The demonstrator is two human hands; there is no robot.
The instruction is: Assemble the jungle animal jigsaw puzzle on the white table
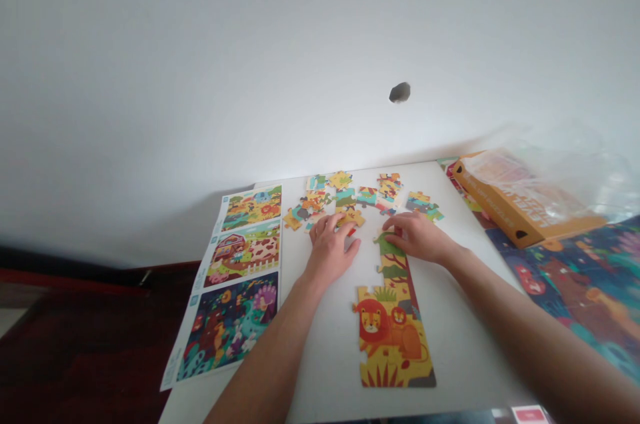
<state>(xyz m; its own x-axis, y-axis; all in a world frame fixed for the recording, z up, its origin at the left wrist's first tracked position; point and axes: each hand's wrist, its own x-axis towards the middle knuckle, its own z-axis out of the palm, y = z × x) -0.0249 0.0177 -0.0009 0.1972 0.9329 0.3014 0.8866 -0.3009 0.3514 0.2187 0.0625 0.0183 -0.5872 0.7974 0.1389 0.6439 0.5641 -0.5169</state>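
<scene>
A partly joined jigsaw puzzle lies on the white table, showing two lions with a column of tree pieces running up its right side. At the top of that column, my right hand has its thumb and fingers closed on a green puzzle piece. My left hand rests to the left with thumb and fingers apart, fingertips at a yellow puzzle piece. Its palm side is hidden. Beyond both hands are several loose pieces, among them a yellow one and a teal-and-orange one.
On the left lies a reference sheet with three pictures. To the right, an orange puzzle box with clear plastic wrap sits on a dark finished puzzle. A white wall with a hole rises behind the table.
</scene>
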